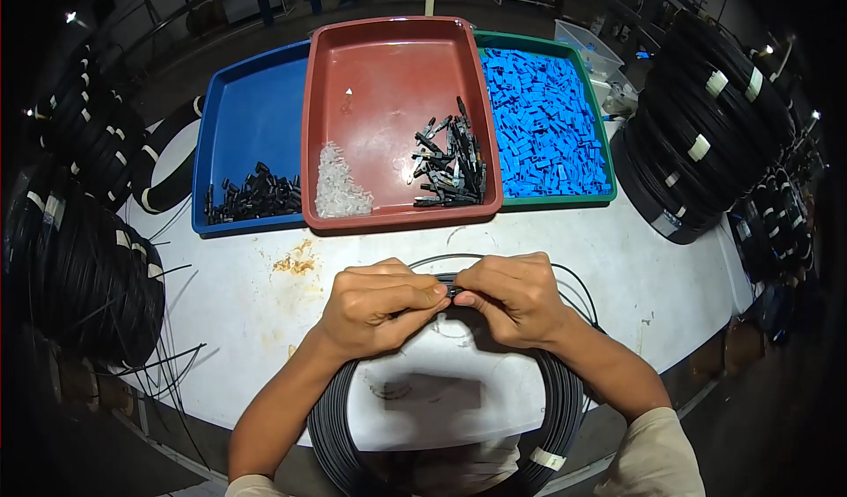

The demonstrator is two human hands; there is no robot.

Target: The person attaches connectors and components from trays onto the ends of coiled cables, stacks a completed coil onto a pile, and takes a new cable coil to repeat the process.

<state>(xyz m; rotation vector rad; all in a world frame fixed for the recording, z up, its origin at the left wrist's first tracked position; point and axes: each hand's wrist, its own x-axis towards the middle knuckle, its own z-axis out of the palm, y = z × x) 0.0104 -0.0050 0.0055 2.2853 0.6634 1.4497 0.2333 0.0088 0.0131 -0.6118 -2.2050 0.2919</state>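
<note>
My left hand (381, 303) and my right hand (513, 298) meet over the table, both closed in a pinch. Between their fingertips is a small black connector (453, 291), mostly covered by the fingers. A large coil of black cable (565, 400) lies in front of me, below my hands and forearms, with a pale label (547, 458) wrapped round its lower right. One loose loop of the cable (578, 278) arches beyond my right hand.
A blue tray (251, 100) with black parts, a red tray (388, 73) with clear pieces and black connectors, and a green-rimmed tray (556, 202) of blue clips stand at the back. Stacked cable coils (706, 126) rise at right; more coils (97, 276) and stray cable ends sit left.
</note>
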